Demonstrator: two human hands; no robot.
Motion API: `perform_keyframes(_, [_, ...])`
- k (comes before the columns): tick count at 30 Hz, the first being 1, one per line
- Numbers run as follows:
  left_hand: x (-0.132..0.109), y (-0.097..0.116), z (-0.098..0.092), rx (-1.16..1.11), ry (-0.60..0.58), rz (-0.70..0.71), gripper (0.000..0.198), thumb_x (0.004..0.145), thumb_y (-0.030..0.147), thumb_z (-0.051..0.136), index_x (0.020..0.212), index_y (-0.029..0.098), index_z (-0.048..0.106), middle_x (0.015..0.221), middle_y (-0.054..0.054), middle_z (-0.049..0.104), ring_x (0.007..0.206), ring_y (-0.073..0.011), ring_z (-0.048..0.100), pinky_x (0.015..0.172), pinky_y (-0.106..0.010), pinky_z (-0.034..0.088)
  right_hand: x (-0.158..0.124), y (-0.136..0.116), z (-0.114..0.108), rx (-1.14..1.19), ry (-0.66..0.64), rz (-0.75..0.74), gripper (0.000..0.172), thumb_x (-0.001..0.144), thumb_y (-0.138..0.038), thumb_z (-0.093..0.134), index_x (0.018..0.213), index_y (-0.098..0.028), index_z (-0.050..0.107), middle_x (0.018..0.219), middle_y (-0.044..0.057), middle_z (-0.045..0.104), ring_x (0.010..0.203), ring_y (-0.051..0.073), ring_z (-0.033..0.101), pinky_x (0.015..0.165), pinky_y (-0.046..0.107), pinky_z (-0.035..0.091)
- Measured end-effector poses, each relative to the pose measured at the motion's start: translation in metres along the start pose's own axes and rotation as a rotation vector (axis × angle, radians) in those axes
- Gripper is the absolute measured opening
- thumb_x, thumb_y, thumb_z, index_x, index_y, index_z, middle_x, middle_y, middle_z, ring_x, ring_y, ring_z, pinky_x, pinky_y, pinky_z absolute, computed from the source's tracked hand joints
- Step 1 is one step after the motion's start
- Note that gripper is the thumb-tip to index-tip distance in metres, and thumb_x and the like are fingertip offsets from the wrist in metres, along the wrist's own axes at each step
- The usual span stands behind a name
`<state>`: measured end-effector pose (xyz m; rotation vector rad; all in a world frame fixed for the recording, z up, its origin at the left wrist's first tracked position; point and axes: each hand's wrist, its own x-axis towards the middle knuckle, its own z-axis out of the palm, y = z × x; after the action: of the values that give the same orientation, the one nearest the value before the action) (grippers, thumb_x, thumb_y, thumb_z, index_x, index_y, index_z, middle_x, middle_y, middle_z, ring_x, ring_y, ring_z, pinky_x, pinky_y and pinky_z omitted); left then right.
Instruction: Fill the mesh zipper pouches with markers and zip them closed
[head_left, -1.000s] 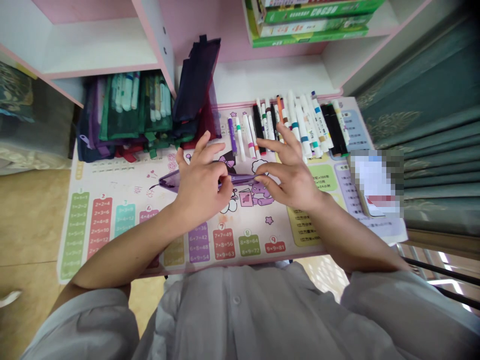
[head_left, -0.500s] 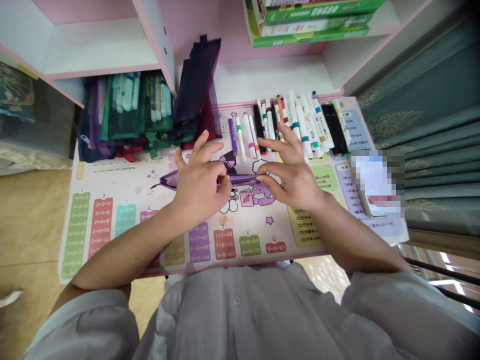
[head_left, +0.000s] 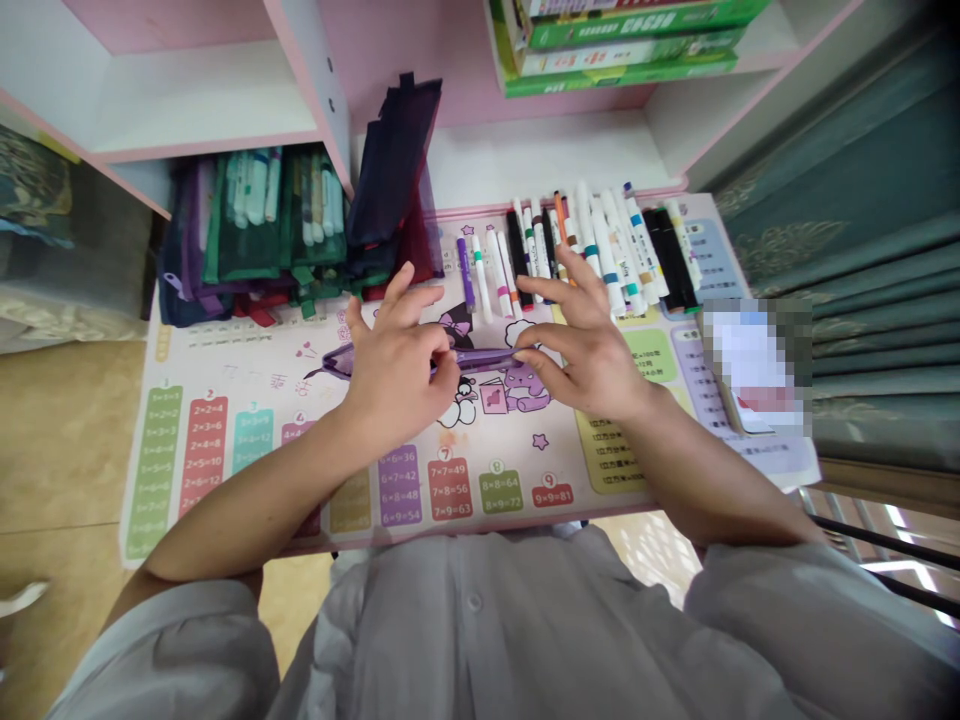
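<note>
A slim purple pencil pouch (head_left: 480,358) is stretched crosswise between my two hands, low above the patterned desk mat. My left hand (head_left: 401,365) pinches it near its middle with thumb and index finger; the other fingers are raised. At the pouch's right end, my right hand (head_left: 581,340) grips the tip between thumb and fingers. The pouch's pointed left end shows past my left hand, and its middle is partly hidden by that hand. Beyond my hands lie a purple marker (head_left: 466,274) and a row of several white-barrelled markers (head_left: 611,255).
Mesh pouches (head_left: 255,225), some with markers inside, are piled at the back left. Dark empty-looking pouches (head_left: 394,165) lean against the shelf divider. A phone (head_left: 754,365) lies at the right edge. Green books (head_left: 622,60) are stacked on the shelf, and a curtain (head_left: 862,250) hangs at right.
Almost nothing differs. Both hands keep their hold on the purple pouch, and the view has shifted very slightly.
</note>
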<state>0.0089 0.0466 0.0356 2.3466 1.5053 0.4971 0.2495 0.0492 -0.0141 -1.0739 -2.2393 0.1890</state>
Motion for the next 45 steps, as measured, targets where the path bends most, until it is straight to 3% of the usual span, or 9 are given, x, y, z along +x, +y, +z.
perform_keyframes(10, [0.002, -0.006, -0.005, 0.017, -0.059, -0.012, 0.021, 0.083, 0.019, 0.056, 0.063, 0.021, 0.063, 0.137, -0.005, 0.062, 0.145, -0.0367, 0.036, 0.115, -0.074, 0.015, 0.001, 0.001, -0.001, -0.028, -0.016, 0.051, 0.012, 0.088, -0.034, 0.060, 0.080, -0.028, 0.067, 0.147, -0.004, 0.050, 0.149, 0.039, 0.025, 0.118, 0.069, 0.027])
perform_keyframes(22, [0.003, -0.008, -0.010, 0.022, -0.100, -0.029, 0.021, 0.082, 0.016, 0.056, 0.062, 0.021, 0.062, 0.137, -0.007, 0.062, 0.145, -0.0386, 0.036, 0.113, -0.077, 0.017, 0.000, 0.001, 0.000, -0.024, 0.037, 0.010, 0.010, 0.087, -0.029, 0.062, 0.077, -0.026, 0.065, 0.145, -0.004, 0.051, 0.149, 0.039, 0.027, 0.118, 0.068, 0.028])
perform_keyframes(34, [0.005, -0.003, -0.020, 0.083, -0.197, -0.096, 0.023, 0.085, 0.018, 0.052, 0.067, 0.020, 0.066, 0.143, -0.006, 0.057, 0.148, -0.0375, 0.031, 0.116, -0.075, 0.015, -0.001, 0.003, -0.001, -0.032, 0.011, 0.007, 0.010, 0.088, -0.030, 0.061, 0.080, -0.026, 0.066, 0.148, -0.004, 0.048, 0.150, 0.039, 0.024, 0.118, 0.068, 0.026])
perform_keyframes(45, [0.005, -0.008, -0.022, 0.121, -0.207, -0.098, 0.024, 0.086, 0.020, 0.052, 0.069, 0.021, 0.069, 0.143, -0.004, 0.058, 0.147, -0.0373, 0.032, 0.116, -0.073, 0.017, 0.000, 0.004, -0.003, -0.037, -0.011, 0.028, 0.007, 0.087, -0.030, 0.062, 0.084, -0.027, 0.067, 0.147, -0.002, 0.050, 0.149, 0.040, 0.026, 0.116, 0.070, 0.028])
